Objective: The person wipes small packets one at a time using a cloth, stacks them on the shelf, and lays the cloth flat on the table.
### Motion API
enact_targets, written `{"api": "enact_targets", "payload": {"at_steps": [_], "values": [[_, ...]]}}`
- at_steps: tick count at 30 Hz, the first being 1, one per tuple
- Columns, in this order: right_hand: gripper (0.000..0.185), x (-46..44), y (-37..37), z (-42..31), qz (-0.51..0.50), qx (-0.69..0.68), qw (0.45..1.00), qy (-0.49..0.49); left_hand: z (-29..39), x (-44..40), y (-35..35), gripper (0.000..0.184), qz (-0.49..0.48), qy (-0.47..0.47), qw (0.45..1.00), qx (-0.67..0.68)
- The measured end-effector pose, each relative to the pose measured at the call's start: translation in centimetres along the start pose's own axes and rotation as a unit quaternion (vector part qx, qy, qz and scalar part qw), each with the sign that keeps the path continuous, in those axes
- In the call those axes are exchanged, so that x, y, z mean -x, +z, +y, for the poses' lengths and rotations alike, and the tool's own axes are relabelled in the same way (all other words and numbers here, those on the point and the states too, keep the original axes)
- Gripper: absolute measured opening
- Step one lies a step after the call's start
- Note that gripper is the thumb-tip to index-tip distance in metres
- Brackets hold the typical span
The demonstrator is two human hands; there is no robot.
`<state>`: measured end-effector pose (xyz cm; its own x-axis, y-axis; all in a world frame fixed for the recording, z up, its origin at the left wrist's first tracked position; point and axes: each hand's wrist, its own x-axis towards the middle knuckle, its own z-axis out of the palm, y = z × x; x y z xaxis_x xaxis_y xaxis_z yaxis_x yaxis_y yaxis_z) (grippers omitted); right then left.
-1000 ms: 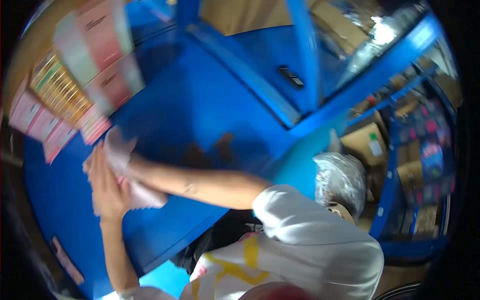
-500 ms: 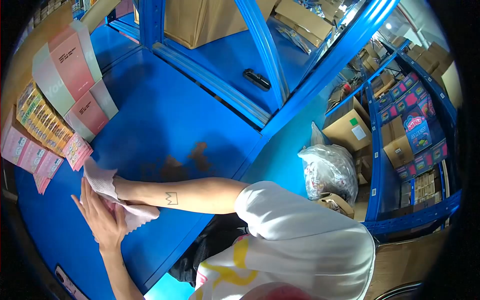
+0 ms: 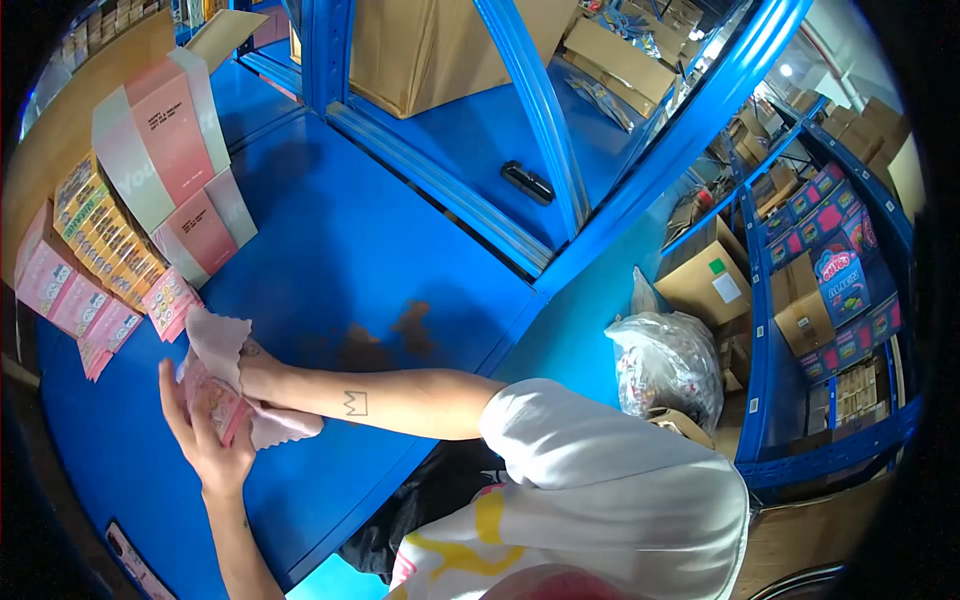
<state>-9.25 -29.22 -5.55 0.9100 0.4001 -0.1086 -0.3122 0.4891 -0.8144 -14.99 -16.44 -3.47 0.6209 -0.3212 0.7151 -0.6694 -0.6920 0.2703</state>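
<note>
A pale pink cloth [image 3: 218, 338] with a scalloped edge is bunched in my right hand [image 3: 262, 374], whose fingers are mostly covered by it. A small pink printed packet [image 3: 222, 405] lies against the cloth. Around the packet's near side is my left hand [image 3: 212, 445], its thumb and fingers on it and the index finger stretched away. Just beyond both hands stand small pink packets [image 3: 170, 302], beside a row of yellow-orange printed boxes [image 3: 110, 235].
On the blue table [image 3: 370, 230] stand pink-and-white boxes [image 3: 165, 140]. A phone [image 3: 138, 562] lies at the near left edge. A blue rack post [image 3: 670, 150] rises at the right, with a black object [image 3: 527, 182] behind it. A plastic bag [image 3: 668, 370] sits on the floor.
My left fingers have lifted and spread, so more of the pink packet shows. The cloth stays in my right hand. The whole view has shifted slightly.
</note>
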Motion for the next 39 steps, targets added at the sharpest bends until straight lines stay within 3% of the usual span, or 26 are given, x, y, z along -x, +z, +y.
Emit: {"api": "enact_targets", "payload": {"at_steps": [3,6,8,10,11,13,14,16,17,18,19,23,24,26,28,34,36,38,39], "values": [[0.030,-0.5,-0.2,0.8,-0.049,0.214,0.974,-0.045,0.8,0.2,-0.1,0.074,0.095,0.004,0.994,0.051],[0.029,-1.2,-1.1,3.1,-0.039,0.270,0.953,-0.133,1.2,0.3,0.3,0.076,0.092,0.009,0.995,0.037],[0.049,-0.9,-0.8,2.9,-0.112,0.426,0.890,-0.121,1.4,0.2,0.4,0.078,0.094,0.014,0.995,0.016],[0.059,0.8,0.0,3.4,-0.227,0.192,0.949,-0.108,1.8,0.1,0.1,0.077,0.051,0.033,0.998,0.015],[0.059,1.7,0.7,3.6,-0.224,0.191,0.949,-0.111,2.1,0.1,-0.1,0.077,0.010,0.048,0.999,0.012],[0.048,3.0,1.8,3.6,-0.117,0.150,0.888,-0.419,2.5,0.0,-0.5,0.076,-0.071,0.077,0.994,0.005],[0.048,2.9,1.8,3.6,-0.114,0.149,0.888,-0.419,2.4,-0.1,-0.5,0.076,-0.074,0.079,0.994,0.006],[0.039,2.3,1.6,3.4,-0.144,-0.064,0.979,-0.127,1.7,-0.5,-0.5,0.072,-0.089,0.070,0.993,-0.017],[0.035,1.9,1.4,3.2,-0.154,-0.169,0.973,0.028,1.4,-0.6,-0.4,0.070,-0.095,0.065,0.993,-0.030],[0.031,1.6,1.1,2.9,-0.159,-0.267,0.933,0.181,1.2,-0.7,-0.4,0.069,-0.100,0.061,0.992,-0.042],[0.031,1.7,1.3,2.4,-0.158,-0.268,0.933,0.181,1.0,-0.6,-0.3,0.069,-0.100,0.061,0.992,-0.041],[0.024,2.3,2.5,-0.3,-0.064,-0.005,0.998,0.026,0.6,-0.2,-0.2,0.068,-0.080,0.042,0.994,-0.065],[0.024,2.3,2.2,-0.6,-0.063,-0.006,0.998,0.026,0.7,-0.2,-0.1,0.068,-0.082,0.042,0.994,-0.065],[0.023,2.0,1.6,-1.2,-0.027,0.166,0.986,-0.018,1.0,-0.6,0.2,0.069,-0.082,0.038,0.992,-0.084],[0.024,1.9,1.4,-1.8,0.008,0.335,0.940,-0.064,1.5,-1.0,0.3,0.070,-0.079,0.034,0.991,-0.105],[0.029,2.3,1.5,-2.6,0.040,0.314,0.934,-0.164,2.4,-0.8,-0.5,0.076,-0.064,-0.055,0.992,-0.097],[0.029,1.2,0.9,-2.2,0.066,0.157,0.982,-0.079,0.7,-0.4,-0.9,0.072,0.010,-0.133,0.991,0.012],[0.029,0.4,0.3,-1.4,0.090,-0.007,0.996,0.010,-0.5,0.0,-1.3,0.069,0.083,-0.207,0.968,0.119],[0.029,0.5,0.3,-1.2,0.089,-0.010,0.996,0.011,-0.7,0.0,-1.5,0.069,0.080,-0.206,0.968,0.116]]}}
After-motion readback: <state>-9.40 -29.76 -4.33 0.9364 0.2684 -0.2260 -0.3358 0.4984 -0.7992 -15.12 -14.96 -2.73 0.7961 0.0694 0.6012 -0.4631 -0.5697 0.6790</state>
